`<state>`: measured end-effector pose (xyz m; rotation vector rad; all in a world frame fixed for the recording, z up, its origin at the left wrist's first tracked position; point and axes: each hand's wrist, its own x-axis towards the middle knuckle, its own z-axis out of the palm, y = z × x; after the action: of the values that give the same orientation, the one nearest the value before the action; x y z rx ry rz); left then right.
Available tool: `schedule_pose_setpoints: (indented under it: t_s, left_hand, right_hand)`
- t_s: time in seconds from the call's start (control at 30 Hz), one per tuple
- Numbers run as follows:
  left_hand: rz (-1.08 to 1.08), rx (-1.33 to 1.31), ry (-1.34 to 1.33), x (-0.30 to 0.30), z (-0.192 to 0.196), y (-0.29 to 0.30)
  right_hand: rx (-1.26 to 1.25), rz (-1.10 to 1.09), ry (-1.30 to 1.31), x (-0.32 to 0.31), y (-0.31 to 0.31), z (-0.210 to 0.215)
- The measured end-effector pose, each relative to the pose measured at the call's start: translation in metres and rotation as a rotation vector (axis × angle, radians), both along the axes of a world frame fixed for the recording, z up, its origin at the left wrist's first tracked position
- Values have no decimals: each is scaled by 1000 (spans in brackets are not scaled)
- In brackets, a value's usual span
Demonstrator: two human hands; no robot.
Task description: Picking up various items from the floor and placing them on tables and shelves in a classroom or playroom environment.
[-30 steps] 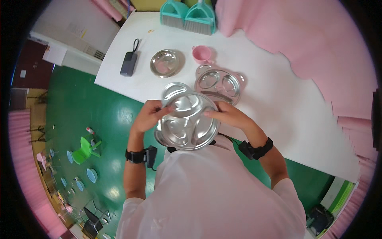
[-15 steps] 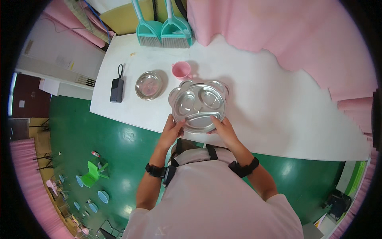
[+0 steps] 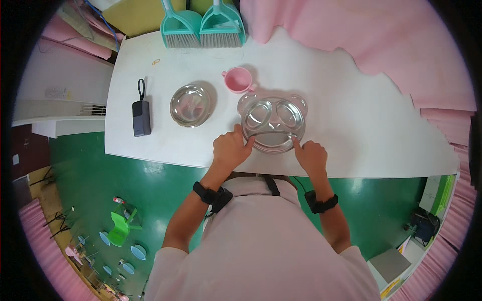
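Loosely curled: left grip [image 3: 232, 149], right grip [image 3: 311, 156]; touching tray [image 3: 273, 125] (steel)

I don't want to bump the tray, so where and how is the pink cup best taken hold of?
Probably by its left handle, approaching from the left. The pink cup stands upright with two handles on opposite sides; the right handle points toward the nearby bear-shaped tray, while the left one points away from it.

pale pink shirt [image 3: 266, 241] | short sleeves [image 3: 168, 261] | black wristbands [image 3: 321, 203] | strap [image 3: 271, 185], seemingly black
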<state>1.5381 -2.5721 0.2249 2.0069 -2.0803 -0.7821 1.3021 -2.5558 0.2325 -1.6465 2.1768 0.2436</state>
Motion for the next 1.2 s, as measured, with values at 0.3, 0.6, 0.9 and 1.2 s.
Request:
schedule_pose_setpoints:
  t_s: [0.3, 0.6, 0.9, 1.2]
  left_hand:
    - [-196, 275, 43, 41, -17, -4]
    - [-1031, 285, -197, 0, -49, 42]
    - [-1571, 343, -473, -166, -55, 154]
    - [-1547, 237, -351, -349, -168, 231]
  right_hand:
    - [-94, -261, -17, -35, 82, -60]
    - [-117, -689, 13, -59, 285, -94]
    - [-375, -1244, -64, -72, 533, -31]
    - [-424, -1562, -149, -98, 749, -77]
